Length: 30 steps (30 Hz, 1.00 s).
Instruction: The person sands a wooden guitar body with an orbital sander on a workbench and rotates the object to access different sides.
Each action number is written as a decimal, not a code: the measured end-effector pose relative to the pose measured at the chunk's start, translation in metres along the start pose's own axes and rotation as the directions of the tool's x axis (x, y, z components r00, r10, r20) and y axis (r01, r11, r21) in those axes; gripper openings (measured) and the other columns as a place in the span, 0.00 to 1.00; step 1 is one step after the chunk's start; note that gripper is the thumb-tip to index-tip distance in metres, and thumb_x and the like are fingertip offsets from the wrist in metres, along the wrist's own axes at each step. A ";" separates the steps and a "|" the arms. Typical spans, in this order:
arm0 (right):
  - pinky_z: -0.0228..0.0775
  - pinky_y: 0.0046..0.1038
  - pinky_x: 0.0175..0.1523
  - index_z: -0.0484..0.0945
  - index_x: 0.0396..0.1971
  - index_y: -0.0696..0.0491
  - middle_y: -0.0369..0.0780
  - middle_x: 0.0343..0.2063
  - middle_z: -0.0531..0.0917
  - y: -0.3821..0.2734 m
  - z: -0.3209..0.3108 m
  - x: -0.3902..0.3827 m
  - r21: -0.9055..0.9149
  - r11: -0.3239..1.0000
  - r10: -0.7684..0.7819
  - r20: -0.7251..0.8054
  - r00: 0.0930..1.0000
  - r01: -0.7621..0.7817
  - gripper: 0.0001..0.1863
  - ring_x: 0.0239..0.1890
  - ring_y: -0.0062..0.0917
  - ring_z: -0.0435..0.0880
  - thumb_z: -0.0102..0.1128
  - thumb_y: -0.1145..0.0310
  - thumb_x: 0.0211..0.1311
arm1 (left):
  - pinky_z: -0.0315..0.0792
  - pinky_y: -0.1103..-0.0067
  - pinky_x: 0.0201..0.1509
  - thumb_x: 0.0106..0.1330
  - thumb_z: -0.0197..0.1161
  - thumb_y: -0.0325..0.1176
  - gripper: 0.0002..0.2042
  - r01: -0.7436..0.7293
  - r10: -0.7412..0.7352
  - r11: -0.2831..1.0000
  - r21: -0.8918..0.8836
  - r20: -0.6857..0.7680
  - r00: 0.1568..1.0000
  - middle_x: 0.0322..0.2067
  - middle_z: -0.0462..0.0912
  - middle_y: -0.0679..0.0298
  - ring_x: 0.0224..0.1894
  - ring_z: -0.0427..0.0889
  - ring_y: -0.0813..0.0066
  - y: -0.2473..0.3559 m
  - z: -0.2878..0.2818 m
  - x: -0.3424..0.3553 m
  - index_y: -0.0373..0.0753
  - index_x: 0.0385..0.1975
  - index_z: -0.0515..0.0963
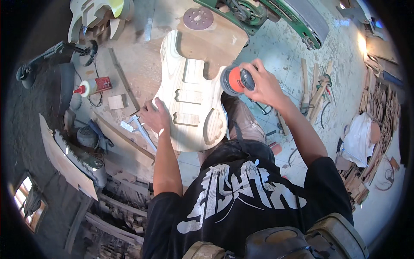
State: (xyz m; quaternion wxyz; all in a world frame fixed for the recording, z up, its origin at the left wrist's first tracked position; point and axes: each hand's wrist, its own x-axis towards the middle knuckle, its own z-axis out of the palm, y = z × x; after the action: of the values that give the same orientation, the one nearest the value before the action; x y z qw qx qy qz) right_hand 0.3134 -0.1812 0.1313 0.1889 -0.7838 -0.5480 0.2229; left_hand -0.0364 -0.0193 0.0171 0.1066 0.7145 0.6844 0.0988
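Note:
A pale wooden electric guitar body point(208, 97) with several routed cavities lies in front of me, its broad end toward my lap. My left hand point(156, 116) grips its left edge, the thumb over the top face. In my right hand point(263, 84) is an orange and black orbital sander point(235, 79). The sander's round pad is tilted against the right edge of the body, by the upper horn. A silver caliper point(145, 133) rests just below my left hand. Beyond the body, a brown sanding disc point(198, 18) sits on a wooden board point(226, 36).
To the left are a red-capped glue bottle point(95, 86), a small wood block point(116, 102) and a long wood strip point(123, 82). Another guitar body point(98, 15) is at the far left. A green machine point(295, 21) stands at the far right; clamps and wood strips point(317, 93) lie on the floor.

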 end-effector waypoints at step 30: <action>0.76 0.47 0.56 0.71 0.62 0.42 0.46 0.52 0.75 0.002 -0.063 0.070 -0.089 0.996 -0.026 -0.016 1.000 0.025 0.38 0.52 0.52 0.82 0.75 0.61 0.47 | 0.69 0.54 0.60 0.73 0.59 0.52 0.23 0.010 -0.012 0.998 -0.067 -0.037 0.999 0.49 0.78 0.45 0.55 0.74 0.45 -0.003 0.004 0.000 0.36 0.48 0.83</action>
State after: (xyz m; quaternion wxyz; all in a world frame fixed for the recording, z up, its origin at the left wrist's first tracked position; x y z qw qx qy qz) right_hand 0.3710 -0.1193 0.1720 0.1613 -0.7864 -0.5656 0.1888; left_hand -0.0377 -0.0196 0.0122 0.1185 0.7047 0.6865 0.1344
